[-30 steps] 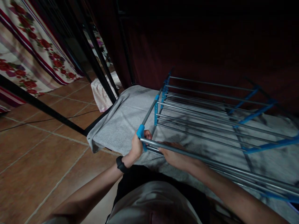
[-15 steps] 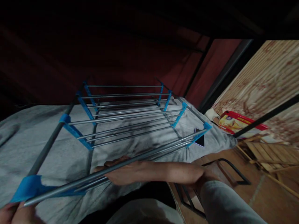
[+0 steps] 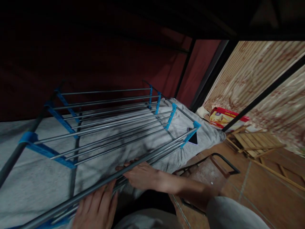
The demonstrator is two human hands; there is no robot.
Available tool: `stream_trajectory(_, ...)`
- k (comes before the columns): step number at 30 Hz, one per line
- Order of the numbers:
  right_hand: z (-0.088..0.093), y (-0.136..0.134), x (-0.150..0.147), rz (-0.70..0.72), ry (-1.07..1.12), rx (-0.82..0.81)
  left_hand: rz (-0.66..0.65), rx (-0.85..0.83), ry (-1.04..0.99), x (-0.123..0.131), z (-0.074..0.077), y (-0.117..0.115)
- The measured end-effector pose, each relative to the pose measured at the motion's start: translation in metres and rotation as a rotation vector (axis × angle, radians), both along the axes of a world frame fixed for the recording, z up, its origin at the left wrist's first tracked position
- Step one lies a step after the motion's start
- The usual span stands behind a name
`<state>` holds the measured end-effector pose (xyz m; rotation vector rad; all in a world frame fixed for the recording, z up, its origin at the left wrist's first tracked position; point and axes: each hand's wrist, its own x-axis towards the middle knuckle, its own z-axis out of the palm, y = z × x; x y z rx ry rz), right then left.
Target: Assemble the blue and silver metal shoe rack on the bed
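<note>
A metal rack (image 3: 107, 127) of grey rods and blue plastic joints lies on a grey blanket (image 3: 33, 184). My left hand (image 3: 96, 208) is at the bottom middle, fingers stretched out and resting against the underside of the nearest rods. My right hand (image 3: 140, 175) reaches in from the right, its fingers tucked under the same front rods, partly hidden by them. Neither hand is wrapped round a rod as far as I can see.
A dark phone-like object (image 3: 193, 138) lies on the blanket near the rack's right corner. A red and yellow box (image 3: 226, 117) and folded wooden slats (image 3: 254, 143) sit on the tiled floor at right. Black metal bars (image 3: 262, 95) cross in front of a patterned curtain.
The view swung from the rack's left end to its right end. My left hand let go of the blue corner joint and slid right along the front rods, now flat beneath them.
</note>
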<state>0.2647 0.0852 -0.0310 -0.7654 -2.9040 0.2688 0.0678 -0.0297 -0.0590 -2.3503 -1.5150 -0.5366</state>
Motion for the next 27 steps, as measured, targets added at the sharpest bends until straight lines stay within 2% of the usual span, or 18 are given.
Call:
stream_trajectory(4,-0.005,-0.001,0.022,-0.124,0.046,0.031,0.107,-0.167,0.095,0.033,0.015,0.031)
stream_trajectory(8,-0.005,-0.006,0.049,-0.257,0.172,0.049,0.122,-0.274,0.125,0.045,0.026,0.047)
stream_trajectory(11,-0.011,-0.014,0.079,-0.422,0.336,0.024,0.092,-0.259,0.064,0.048,0.028,0.058)
stream_trajectory(15,-0.032,-0.021,0.126,-0.714,0.588,-0.009,0.03,-0.268,-0.042,0.06,0.027,0.074)
stream_trajectory(18,-0.046,-0.021,0.158,-0.877,0.715,-0.068,0.015,-0.285,-0.06,0.074,0.026,0.082)
stream_trajectory(22,-0.051,-0.014,0.184,-0.944,0.762,-0.072,0.018,-0.24,-0.089,0.09,0.026,0.081)
stream_trajectory(27,-0.045,0.0,0.194,-1.01,0.751,0.043,0.01,-0.208,-0.115,0.09,0.02,0.08)
